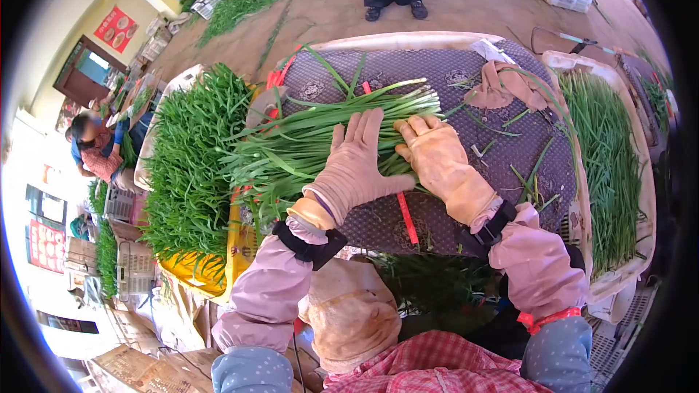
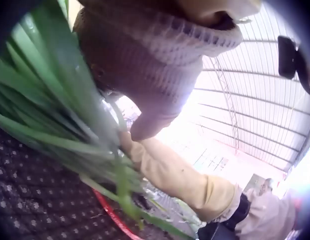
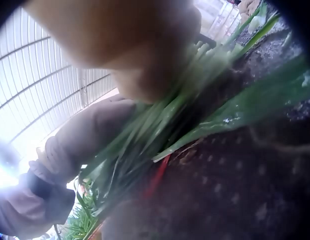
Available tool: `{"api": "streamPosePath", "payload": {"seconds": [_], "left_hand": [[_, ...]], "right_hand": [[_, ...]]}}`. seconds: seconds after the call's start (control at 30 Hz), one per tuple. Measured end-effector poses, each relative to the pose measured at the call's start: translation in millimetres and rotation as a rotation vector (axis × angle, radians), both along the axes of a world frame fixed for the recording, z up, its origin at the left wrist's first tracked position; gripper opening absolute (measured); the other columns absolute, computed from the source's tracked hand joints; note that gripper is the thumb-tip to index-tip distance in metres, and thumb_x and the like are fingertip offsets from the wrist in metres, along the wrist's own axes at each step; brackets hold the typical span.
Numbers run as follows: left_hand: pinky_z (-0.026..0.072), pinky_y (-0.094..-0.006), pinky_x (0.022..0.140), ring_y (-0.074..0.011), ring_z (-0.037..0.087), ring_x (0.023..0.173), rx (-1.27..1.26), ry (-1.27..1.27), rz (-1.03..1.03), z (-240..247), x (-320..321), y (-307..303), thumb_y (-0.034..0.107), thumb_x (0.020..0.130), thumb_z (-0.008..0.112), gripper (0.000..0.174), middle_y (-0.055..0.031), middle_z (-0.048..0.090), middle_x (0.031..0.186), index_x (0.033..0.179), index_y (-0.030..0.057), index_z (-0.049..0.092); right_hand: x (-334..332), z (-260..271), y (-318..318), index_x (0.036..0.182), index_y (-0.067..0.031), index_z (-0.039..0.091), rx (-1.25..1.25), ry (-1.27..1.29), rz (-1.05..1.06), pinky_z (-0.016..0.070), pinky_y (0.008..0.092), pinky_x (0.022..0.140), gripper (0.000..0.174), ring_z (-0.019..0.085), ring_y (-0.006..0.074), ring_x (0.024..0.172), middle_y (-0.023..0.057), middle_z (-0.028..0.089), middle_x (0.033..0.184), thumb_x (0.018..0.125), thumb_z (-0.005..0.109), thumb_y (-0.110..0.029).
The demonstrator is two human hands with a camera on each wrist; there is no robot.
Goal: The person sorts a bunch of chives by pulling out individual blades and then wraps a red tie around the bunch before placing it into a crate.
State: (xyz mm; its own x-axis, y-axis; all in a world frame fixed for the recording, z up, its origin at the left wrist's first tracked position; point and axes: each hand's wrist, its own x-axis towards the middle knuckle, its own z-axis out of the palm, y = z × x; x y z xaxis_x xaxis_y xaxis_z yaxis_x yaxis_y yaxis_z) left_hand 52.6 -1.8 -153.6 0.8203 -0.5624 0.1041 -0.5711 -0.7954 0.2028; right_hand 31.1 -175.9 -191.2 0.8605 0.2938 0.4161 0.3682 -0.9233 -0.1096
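Note:
A bundle of long garlic chives (image 1: 291, 135) lies across a dark patterned cloth (image 1: 510, 167), pale stem ends to the right. My gloved left hand (image 1: 353, 156) rests on its near side, fingers straight and thumb spread. At the stem end, my gloved right hand (image 1: 437, 160) grips the chives with bent fingers; its fingertips are partly hidden. A red strip (image 1: 408, 218) runs beneath the bundle, its ends showing on both sides. In the left wrist view, the leaves (image 2: 50, 95) hang close beside the left glove (image 2: 145, 60). The right glove (image 3: 130, 40) overlaps the stems in the right wrist view.
Chives fill a yellow crate (image 1: 237, 247) at the left and a white crate (image 1: 641, 175) at the right. A brown rag (image 1: 506, 87) and loose leaves lie at the cloth's far right. More red strips (image 1: 280, 73) lie at the back left. Someone stands beyond the table.

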Motion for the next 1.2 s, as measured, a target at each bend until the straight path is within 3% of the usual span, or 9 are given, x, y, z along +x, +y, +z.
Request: {"api": "streamPosePath", "payload": {"seconds": [0.07,0.17,0.23,0.3,0.6,0.77,0.97,1.03,1.2], "left_hand": [[0.0189,-0.0452,0.114,-0.0337,0.026,0.139,0.14,-0.039,-0.001,-4.2,7.4,-3.6,0.058,0.052,0.082,0.132,-0.0204,0.031,0.147,0.147,-0.0013,0.012],[0.0237,-0.0444,0.112,-0.0325,0.033,0.134,0.203,0.073,0.056,5.4,17.2,-11.2,0.057,0.051,0.082,0.129,-0.0191,0.037,0.142,0.146,-0.0003,0.017],[0.0281,-0.0435,0.108,-0.0303,0.04,0.128,0.225,0.086,0.038,12.5,17.5,-13.3,0.057,0.051,0.083,0.124,-0.0158,0.043,0.135,0.145,0.0011,0.023],[0.0307,-0.0427,0.105,-0.0294,0.044,0.123,0.315,0.128,0.027,18.9,16.8,-18.1,0.057,0.051,0.082,0.118,-0.0126,0.047,0.13,0.142,0.0022,0.031],[0.0138,-0.0485,0.115,-0.0345,0.019,0.142,0.203,0.091,-0.037,6.9,37.6,-14.7,0.057,0.051,0.083,0.126,-0.0223,0.026,0.149,0.144,-0.0026,0.022],[0.0172,-0.0457,0.115,-0.0348,0.023,0.14,0.239,0.193,-0.066,10.9,36.4,-12.9,0.057,0.049,0.083,0.127,-0.0229,0.026,0.149,0.144,-0.0023,0.024],[0.0185,-0.0453,0.114,-0.0363,0.025,0.139,0.257,0.099,-0.05,2.1,32.6,-14.4,0.056,0.05,0.083,0.124,-0.0255,0.028,0.148,0.143,-0.0031,0.025],[0.0188,-0.0454,0.114,-0.0362,0.025,0.139,0.261,0.086,-0.056,1.3,31.3,-12.7,0.056,0.05,0.083,0.124,-0.0254,0.028,0.148,0.143,-0.0029,0.025],[0.0221,-0.0455,0.113,-0.036,0.026,0.139,0.26,0.08,-0.038,4.4,29.4,-13.2,0.055,0.05,0.084,0.124,-0.0249,0.028,0.148,0.144,-0.0016,0.025]], "right_hand": [[0.0,7.3,0.0,0.118,-0.0046,0.059,-0.079,0.03,0.003,0.0477,0.0377,0.084,0.04,0.058,0.0265,0.103,0.0104,0.062,0.107,0.088,0.057,-0.03],[-5.8,39.3,-1.1,0.112,-0.005,0.062,-0.175,0.282,-0.02,0.0499,0.0382,0.079,0.037,0.063,0.0269,0.097,0.0102,0.063,0.103,0.087,0.058,-0.033],[7.9,54.4,-6.7,0.083,-0.0071,0.068,-0.002,0.163,-0.002,0.0532,0.0399,0.071,0.025,0.067,0.0276,0.077,0.0094,0.068,0.079,0.086,0.059,-0.031],[37.8,52.5,-9.4,0.092,-0.0071,0.067,0.077,0.103,0.048,0.0508,0.0445,0.072,0.018,0.063,0.0347,0.078,0.0127,0.064,0.078,0.086,0.056,-0.021],[52.8,28.1,-5.0,0.108,-0.0111,0.062,-0.33,0.271,-0.006,0.0509,0.0378,0.081,0.024,0.063,0.025,0.098,0.0086,0.067,0.101,0.087,0.05,-0.017],[47.7,42.0,-33.1,0.096,-0.0132,0.069,-0.188,0.485,-0.169,0.0508,0.0429,0.078,0.035,0.066,0.0294,0.088,0.0108,0.069,0.084,0.094,0.044,-0.038],[79.0,48.9,-77.3,0.09,-0.0131,0.071,-0.178,0.299,-0.345,0.0508,0.0444,0.078,0.024,0.065,0.0322,0.087,0.0119,0.069,0.083,0.089,0.055,-0.03],[94.0,42.0,-65.4,0.092,-0.0136,0.071,0.101,0.086,0.07,0.0501,0.0433,0.08,0.018,0.065,0.0318,0.089,0.0106,0.069,0.086,0.087,0.058,-0.025],[96.4,27.1,-36.0,0.093,-0.0151,0.07,-0.306,0.353,0.065,0.0499,0.0391,0.08,0.017,0.062,0.0284,0.094,0.0083,0.068,0.093,0.077,0.064,-0.017]]}}
